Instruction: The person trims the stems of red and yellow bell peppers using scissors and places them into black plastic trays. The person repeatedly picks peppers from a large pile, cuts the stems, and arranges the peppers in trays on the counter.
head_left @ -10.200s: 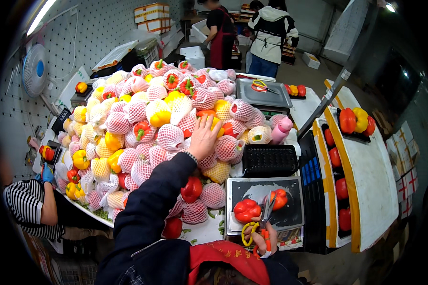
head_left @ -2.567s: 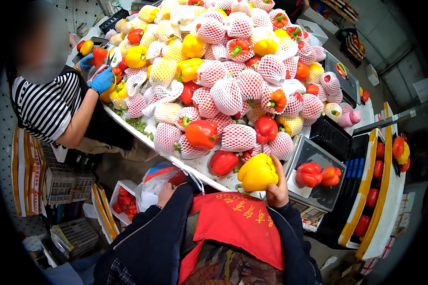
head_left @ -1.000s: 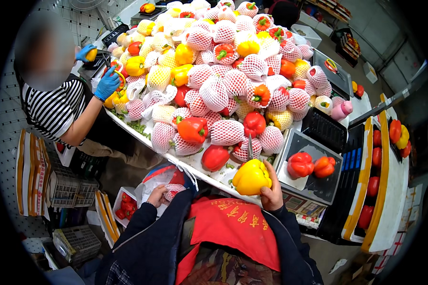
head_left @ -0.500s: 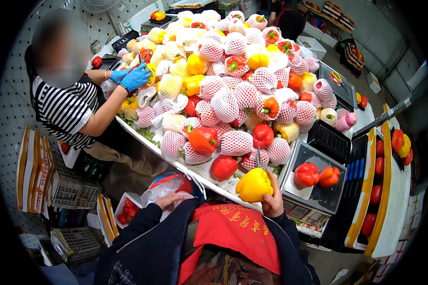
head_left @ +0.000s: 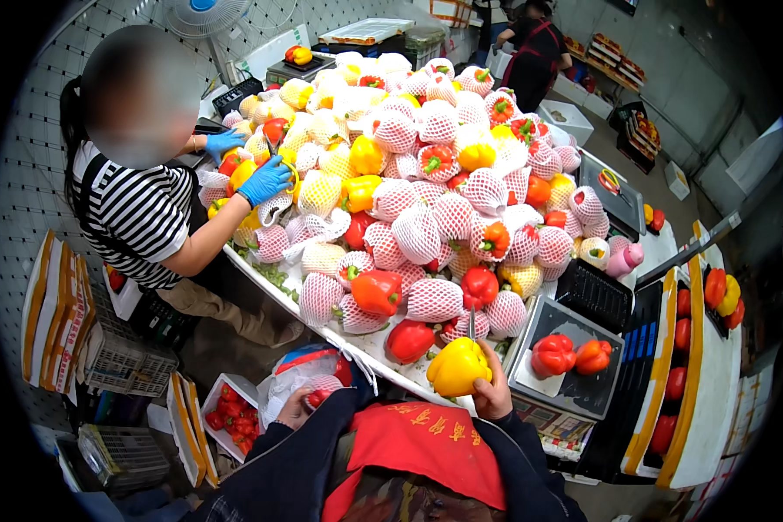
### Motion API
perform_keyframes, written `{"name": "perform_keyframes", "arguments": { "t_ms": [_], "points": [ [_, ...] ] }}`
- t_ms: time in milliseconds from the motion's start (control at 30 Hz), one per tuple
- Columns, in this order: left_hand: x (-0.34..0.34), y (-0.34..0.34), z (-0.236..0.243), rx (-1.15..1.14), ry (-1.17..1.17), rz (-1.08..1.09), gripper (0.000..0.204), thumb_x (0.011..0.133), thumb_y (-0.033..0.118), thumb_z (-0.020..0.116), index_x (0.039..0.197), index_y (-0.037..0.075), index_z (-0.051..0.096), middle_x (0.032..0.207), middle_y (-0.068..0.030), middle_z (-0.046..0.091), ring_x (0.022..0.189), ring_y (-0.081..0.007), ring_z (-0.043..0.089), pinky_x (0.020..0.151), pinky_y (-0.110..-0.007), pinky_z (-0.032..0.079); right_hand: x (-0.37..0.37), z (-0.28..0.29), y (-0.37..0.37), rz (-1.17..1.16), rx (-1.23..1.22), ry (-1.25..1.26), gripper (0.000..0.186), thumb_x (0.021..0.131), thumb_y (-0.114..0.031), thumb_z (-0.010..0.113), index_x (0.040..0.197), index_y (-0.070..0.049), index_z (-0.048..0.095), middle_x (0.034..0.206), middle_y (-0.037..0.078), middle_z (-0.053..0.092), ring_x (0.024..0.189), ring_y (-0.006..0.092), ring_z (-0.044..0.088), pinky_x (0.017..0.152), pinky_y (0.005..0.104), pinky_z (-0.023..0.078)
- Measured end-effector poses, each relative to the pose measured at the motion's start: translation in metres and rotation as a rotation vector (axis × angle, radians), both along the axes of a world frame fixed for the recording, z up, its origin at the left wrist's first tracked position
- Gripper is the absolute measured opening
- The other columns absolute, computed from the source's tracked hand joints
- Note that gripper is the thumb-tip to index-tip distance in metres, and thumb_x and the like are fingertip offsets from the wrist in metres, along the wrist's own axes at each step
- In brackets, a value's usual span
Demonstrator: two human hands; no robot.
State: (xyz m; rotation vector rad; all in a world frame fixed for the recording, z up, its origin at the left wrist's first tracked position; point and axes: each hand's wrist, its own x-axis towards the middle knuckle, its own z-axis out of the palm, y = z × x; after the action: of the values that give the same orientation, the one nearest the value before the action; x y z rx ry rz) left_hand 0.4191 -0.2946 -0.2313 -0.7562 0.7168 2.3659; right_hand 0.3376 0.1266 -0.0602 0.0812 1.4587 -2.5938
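My right hand [head_left: 494, 389] is wrapped round a yellow bell pepper [head_left: 458, 367] in front of the table's near edge. A narrow metal blade [head_left: 471, 324] points up from behind that pepper; its handle is hidden. Low on the left, my left hand [head_left: 294, 409] closes on a red bell pepper in a white foam net [head_left: 321, 391], beside a clear plastic bag [head_left: 280, 383]; some fingers are hidden. A bare red bell pepper [head_left: 410, 341] lies at the table edge, before a big heap of netted and bare peppers [head_left: 426, 226].
A scale [head_left: 531, 396] bearing two red peppers stands right of my right hand. Across the left corner, a co-worker in blue gloves [head_left: 266, 180] handles peppers. Foam boxes [head_left: 709, 383] stand far right; a box of red peppers [head_left: 222, 383] sits low left.
The view has shifted, so the table sits lower. My left hand and the netted pepper are lower. The co-worker's gloved hands have moved apart. My right hand still holds the yellow pepper.
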Motion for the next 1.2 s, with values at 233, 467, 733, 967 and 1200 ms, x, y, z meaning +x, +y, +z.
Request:
{"name": "perform_keyframes", "arguments": {
  "t_ms": [233, 467, 733, 967, 1200],
  "points": [
    [-0.059, -0.032, 0.085, -0.106, 0.267, 0.431, 0.053, 0.091, 0.036, 0.052, 0.130, 0.000, 0.057, 0.127, -0.0139, 0.064, 0.119, -0.0287, 0.061, 0.105, -0.045, 0.046, -0.004, 0.000, -0.001, 0.036, 0.022, 0.013, 0.099, 0.075, -0.034, 0.082, 0.151, 0.002, 0.030, 0.138, 0.016, 0.050, 0.127, 0.0268, 0.051, 0.109, 0.0367, 0.038],
    [-0.212, 0.007, 0.178, -0.456, 0.747, 0.351, 0.052, 0.099, 0.024, 0.051, 0.147, 0.007, 0.039, 0.140, -0.0112, 0.053, 0.128, -0.0259, 0.055, 0.104, -0.048, 0.048, 0.005, 0.008, 0.003, -0.017, 0.013, 0.014, 0.100, 0.075, -0.033, 0.083, 0.151, 0.002, 0.029, 0.138, 0.016, 0.049, 0.128, 0.0269, 0.051, 0.110, 0.0366, 0.037],
    [-0.310, 0.044, 0.137, -1.155, 0.700, 0.057, 0.078, 0.091, 0.011, 0.066, 0.157, 0.009, 0.025, 0.091, -0.0035, 0.063, 0.066, -0.0067, 0.053, 0.056, -0.024, 0.045, 0.014, 0.009, 0.012, -0.089, 0.043, 0.004, 0.100, 0.076, -0.031, 0.081, 0.152, 0.002, 0.027, 0.141, 0.017, 0.047, 0.132, 0.0274, 0.048, 0.112, 0.0359, 0.035],
    [-0.283, 0.036, 0.115, -1.730, 0.964, 0.332, 0.054, 0.088, 0.005, 0.064, 0.139, 0.000, 0.048, 0.106, -0.0133, 0.064, 0.091, -0.0207, 0.062, 0.080, -0.031, 0.051, 0.003, 0.035, 0.014, -0.130, 0.021, 0.029, 0.095, 0.076, -0.025, 0.079, 0.152, 0.002, 0.028, 0.141, 0.014, 0.047, 0.131, 0.0241, 0.047, 0.111, 0.0341, 0.035],
    [-0.175, 0.149, 0.205, -1.109, 1.079, 0.008, 0.050, 0.089, 0.010, 0.067, 0.135, 0.000, 0.050, 0.128, -0.0159, 0.051, 0.111, -0.0232, 0.057, 0.088, -0.033, 0.052, -0.007, 0.032, 0.017, -0.138, 0.037, 0.125, 0.099, 0.081, -0.036, 0.080, 0.154, 0.002, 0.024, 0.143, 0.015, 0.044, 0.132, 0.0251, 0.046, 0.112, 0.0347, 0.034]
  ]
}}
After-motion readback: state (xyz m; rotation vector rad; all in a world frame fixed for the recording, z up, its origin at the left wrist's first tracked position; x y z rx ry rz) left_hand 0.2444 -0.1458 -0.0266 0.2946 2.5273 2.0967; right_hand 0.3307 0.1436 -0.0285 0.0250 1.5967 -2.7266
